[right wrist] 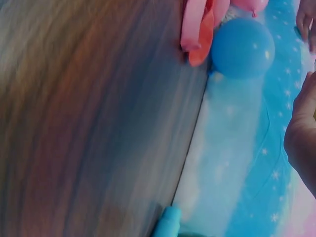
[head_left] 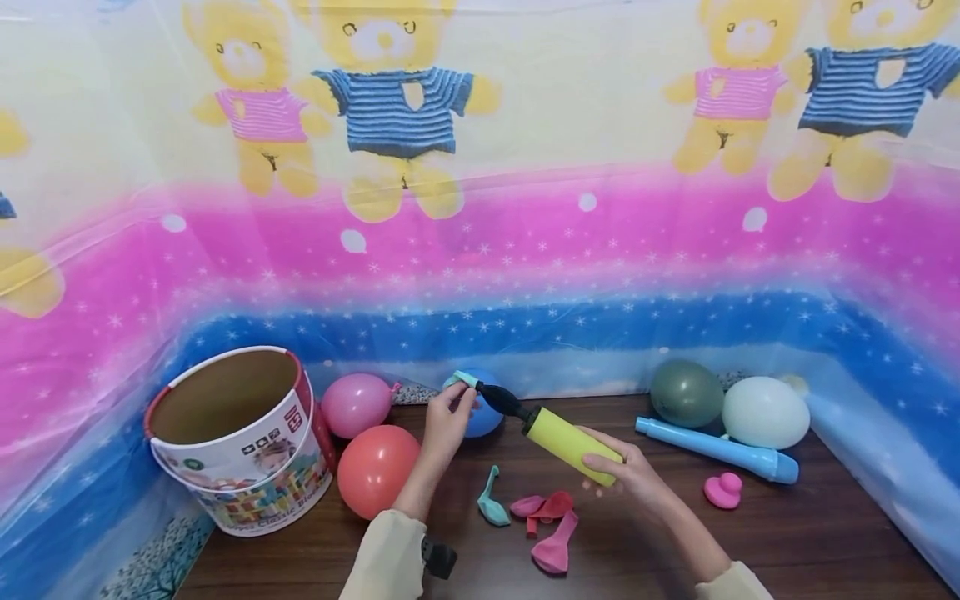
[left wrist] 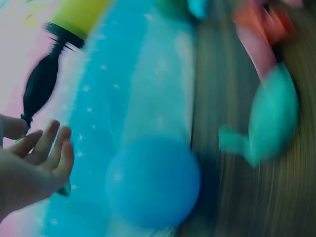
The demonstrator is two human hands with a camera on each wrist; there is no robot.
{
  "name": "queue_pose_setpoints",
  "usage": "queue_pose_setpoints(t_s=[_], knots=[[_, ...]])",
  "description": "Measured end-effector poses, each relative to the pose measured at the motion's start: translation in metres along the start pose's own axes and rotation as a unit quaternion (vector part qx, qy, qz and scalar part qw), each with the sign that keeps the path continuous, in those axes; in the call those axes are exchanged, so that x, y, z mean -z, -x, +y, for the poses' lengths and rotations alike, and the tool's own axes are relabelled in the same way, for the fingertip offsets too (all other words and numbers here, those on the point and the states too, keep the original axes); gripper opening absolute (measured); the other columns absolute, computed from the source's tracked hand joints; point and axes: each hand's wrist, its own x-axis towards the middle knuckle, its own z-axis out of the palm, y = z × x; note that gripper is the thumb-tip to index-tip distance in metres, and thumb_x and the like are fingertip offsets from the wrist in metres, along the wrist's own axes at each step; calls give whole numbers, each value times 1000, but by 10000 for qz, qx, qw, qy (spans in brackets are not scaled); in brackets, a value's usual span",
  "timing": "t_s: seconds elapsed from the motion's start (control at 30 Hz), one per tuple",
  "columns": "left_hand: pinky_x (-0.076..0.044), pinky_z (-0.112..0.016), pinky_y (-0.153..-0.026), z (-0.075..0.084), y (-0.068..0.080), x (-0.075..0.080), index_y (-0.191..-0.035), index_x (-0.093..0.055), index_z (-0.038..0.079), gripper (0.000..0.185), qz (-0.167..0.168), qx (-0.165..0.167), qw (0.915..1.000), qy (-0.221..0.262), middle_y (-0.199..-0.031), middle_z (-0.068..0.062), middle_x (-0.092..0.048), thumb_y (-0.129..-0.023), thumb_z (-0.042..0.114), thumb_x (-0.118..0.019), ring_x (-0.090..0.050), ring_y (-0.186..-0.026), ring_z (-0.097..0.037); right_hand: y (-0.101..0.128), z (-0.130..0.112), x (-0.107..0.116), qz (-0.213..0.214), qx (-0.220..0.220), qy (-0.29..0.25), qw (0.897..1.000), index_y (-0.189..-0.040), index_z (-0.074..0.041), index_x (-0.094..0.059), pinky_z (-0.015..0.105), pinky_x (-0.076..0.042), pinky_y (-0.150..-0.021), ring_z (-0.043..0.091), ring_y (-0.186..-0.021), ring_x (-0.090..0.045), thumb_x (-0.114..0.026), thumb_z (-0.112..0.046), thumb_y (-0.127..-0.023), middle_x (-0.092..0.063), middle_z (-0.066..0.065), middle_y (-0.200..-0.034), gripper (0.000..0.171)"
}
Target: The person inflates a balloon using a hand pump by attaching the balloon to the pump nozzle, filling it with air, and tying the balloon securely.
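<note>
My right hand [head_left: 628, 468] grips the yellow barrel of a balloon hand pump [head_left: 564, 440], tilted with its black nozzle end up to the left. At that nozzle, my left hand [head_left: 448, 418] pinches a light teal uninflated balloon [head_left: 466, 378] between thumb and fingers. In the left wrist view the balloon's tip [left wrist: 65, 189] peeks out below the fingers, the rest hidden by the hand. Behind the left hand sits an inflated blue balloon [head_left: 483, 417]. On the table below lie a flat teal balloon [head_left: 492, 507], a flat pink balloon [head_left: 555, 550] and a flat red balloon [head_left: 557, 505].
A large block bucket [head_left: 258, 467] stands left, beside inflated pink [head_left: 356, 406] and red balloons [head_left: 378, 472]. At the right are dark green [head_left: 686, 393] and pale balloons [head_left: 767, 412], a blue toy microphone [head_left: 716, 451] and a pink rubber duck [head_left: 723, 491]. A printed cloth [head_left: 525, 250] hangs behind.
</note>
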Motion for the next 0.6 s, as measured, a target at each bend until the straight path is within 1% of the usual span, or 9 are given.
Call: queue_pose_setpoints(t_s=[0.03, 0.07, 0.13, 0.2, 0.23, 0.3, 0.43, 0.53, 0.6], knots=[[-54, -28, -81, 1, -1, -2, -120, -60, -8, 28, -104, 313, 9972, 671, -110, -22, -69, -101, 7, -47, -67, -89, -14, -1, 0, -3, 8, -21, -90, 10000, -154, -6, -24, 26, -55, -67, 13, -78, -68, -55, -24, -99, -49, 13, -115, 65], [-53, -30, -86, 2, -3, -4, -125, -55, -10, 31, -189, 559, 9886, 1386, -113, -20, -68, -102, 6, -42, -67, -93, -13, -2, 1, -7, 34, -49, -185, 9998, -154, -6, -24, 25, -55, -67, 13, -78, -68, -55, -25, -99, -49, 13, -115, 66], [-50, -33, -96, 5, -5, -8, -126, -50, -7, 32, -298, 893, 9605, 2618, -120, -13, -67, -104, 9, -34, -67, -100, -12, -4, 1, -14, 69, -93, -395, 9992, -154, -7, -24, 25, -55, -67, 13, -78, -69, -55, -26, -99, -50, 12, -114, 66], [-47, -31, -96, 8, -6, -10, -120, -49, -1, 31, -356, 926, 9309, 3514, -114, -6, -69, -107, 16, -27, -68, -102, -13, -6, 3, -20, 72, -81, -505, 9987, -154, -8, -25, 25, -55, -68, 13, -78, -70, -55, -27, -100, -51, 11, -113, 65], [-48, -31, -95, 9, -6, -12, -114, -49, 2, 32, -316, 917, 9191, 3820, -110, -3, -70, -109, 21, -24, -69, -101, -14, -8, 3, -23, 41, -47, -552, 9985, -154, -7, -25, 25, -55, -68, 13, -78, -70, -55, -27, -100, -52, 10, -112, 65], [-51, -30, -92, 12, -7, -15, -101, -48, 9, 36, -102, 899, 9039, 4180, -103, -1, -71, -108, 31, -20, -71, -94, -15, -9, 5, -29, -34, 4, -631, 9980, -154, -7, -25, 26, -56, -68, 13, -77, -70, -55, -27, -100, -58, 9, -111, 64], [-58, -30, -77, 12, -13, -20, -89, -44, 11, 36, 580, 899, 8841, 4548, -92, 1, -68, -106, 35, -23, -71, -75, -12, -14, 8, -39, -222, 135, -752, 9968, -154, -10, -24, 25, -56, -66, 12, -74, -70, -53, -27, -101, -69, 3, -106, 63], [-58, -30, -70, 9, -18, -21, -85, -44, 11, 35, 793, 922, 8756, 4674, -88, 1, -64, -106, 33, -26, -67, -67, -11, -16, 9, -49, -272, 208, -965, 9947, -155, -13, -23, 23, -55, -62, 11, -69, -67, -52, -27, -101, -71, 1, -101, 63], [-57, -29, -68, 8, -20, -19, -84, -44, 12, 35, 738, 898, 8752, 4696, -82, 2, -60, -106, 32, -27, -63, -63, -11, -17, 9, -56, -306, 255, -1034, 9938, -156, -13, -21, 23, -54, -60, 10, -66, -64, -52, -27, -101, -71, 1, -99, 64]])
